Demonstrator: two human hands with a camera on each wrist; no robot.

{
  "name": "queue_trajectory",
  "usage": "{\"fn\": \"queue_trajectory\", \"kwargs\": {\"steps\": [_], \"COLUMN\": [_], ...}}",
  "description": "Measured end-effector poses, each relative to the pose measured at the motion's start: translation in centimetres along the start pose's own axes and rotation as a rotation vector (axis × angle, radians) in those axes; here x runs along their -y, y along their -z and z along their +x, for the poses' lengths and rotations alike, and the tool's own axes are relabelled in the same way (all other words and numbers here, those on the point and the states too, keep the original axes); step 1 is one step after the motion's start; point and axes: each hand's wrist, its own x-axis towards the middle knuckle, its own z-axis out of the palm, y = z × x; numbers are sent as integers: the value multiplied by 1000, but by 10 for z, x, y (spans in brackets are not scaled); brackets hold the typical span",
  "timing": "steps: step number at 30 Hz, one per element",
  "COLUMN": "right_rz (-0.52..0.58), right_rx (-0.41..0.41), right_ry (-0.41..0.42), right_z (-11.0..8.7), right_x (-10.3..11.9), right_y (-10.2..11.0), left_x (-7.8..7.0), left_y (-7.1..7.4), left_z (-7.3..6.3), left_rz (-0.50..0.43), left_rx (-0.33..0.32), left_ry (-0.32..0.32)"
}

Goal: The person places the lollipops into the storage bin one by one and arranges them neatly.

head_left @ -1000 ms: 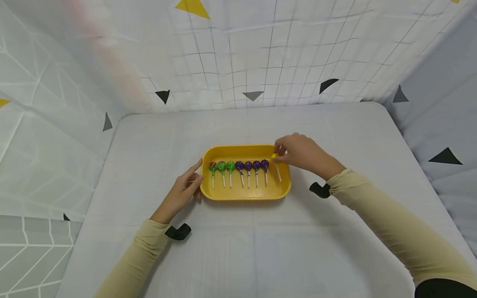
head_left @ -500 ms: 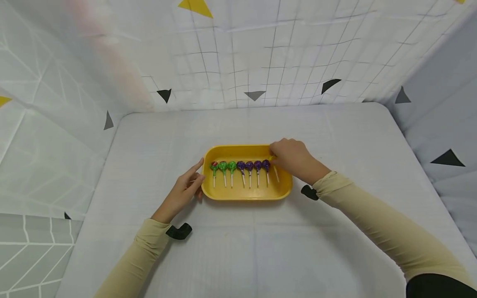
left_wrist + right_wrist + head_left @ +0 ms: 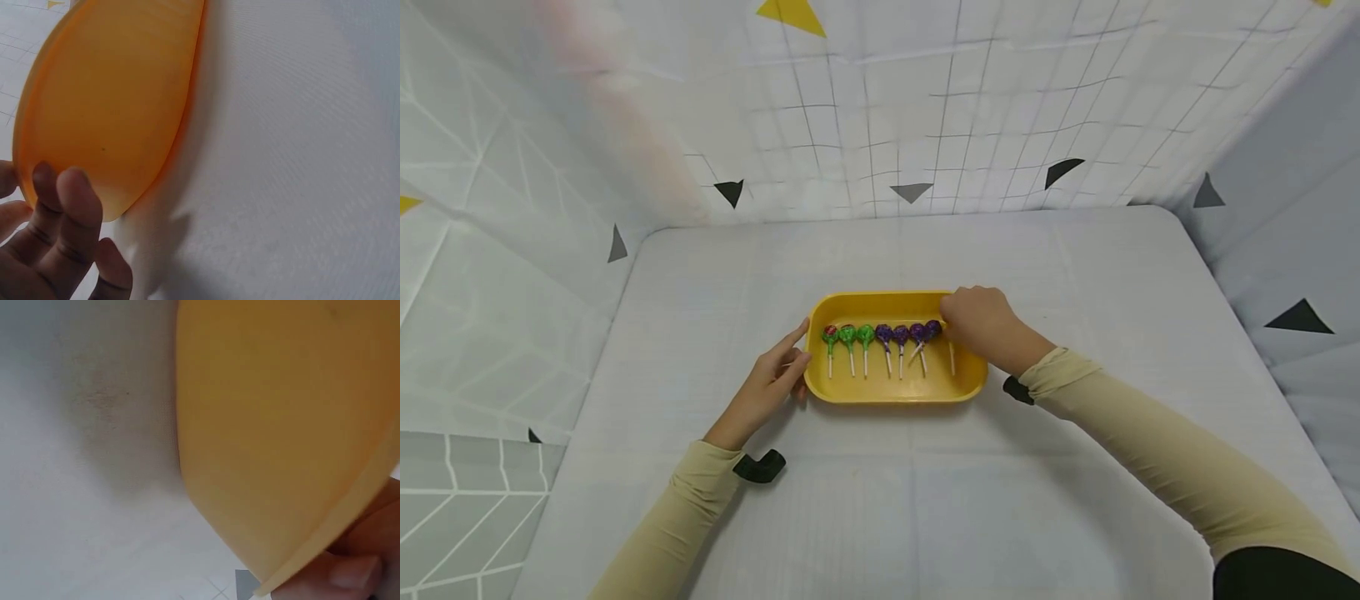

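Note:
Inside the yellow tray [image 3: 895, 392] lies a row of lollipops. From the left come a red-and-green lollipop [image 3: 830, 335], green lollipops [image 3: 866, 335] and several purple lollipops [image 3: 900, 336]. The rightmost purple lollipop [image 3: 933, 328] is tilted, its stick crossing its neighbour's. My right hand [image 3: 981, 327] reaches over the tray's right end and pinches a yellow lollipop, whose stick [image 3: 952, 360] shows below; its head is hidden by the fingers. My left hand [image 3: 777, 372] touches the tray's left end with relaxed fingers. The left wrist view shows fingertips [image 3: 78, 190] beside the tray's outer wall.
The tray stands on a table [image 3: 880, 492] with a pale cloth. Behind it hangs a white patterned curtain [image 3: 880, 108], with further pale sheets at both sides. Dark bands [image 3: 760, 467] sit at both wrists.
My right hand has moved slightly left and down with the yellow lollipop, whose stick is now more upright. The rightmost purple lollipop has swung aslant. The left hand stays in place.

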Motion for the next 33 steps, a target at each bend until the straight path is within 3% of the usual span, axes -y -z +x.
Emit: {"fn": "queue_trajectory", "kwargs": {"steps": [12,20,33], "right_rz": [-96,-95,-39], "right_rx": [-50,-95,-84], "right_ry": [49,77,64], "right_z": [-2,-6,-9], "right_x": [4,2,0], "right_y": [-5,-3,-1], "left_x": [1,-1,1], "left_y": [-1,-1,0], "left_z": [1,3,3], "left_rz": [-8,-16,-9], "left_rx": [0,5,5], "left_ry": [-3,-4,0]}}
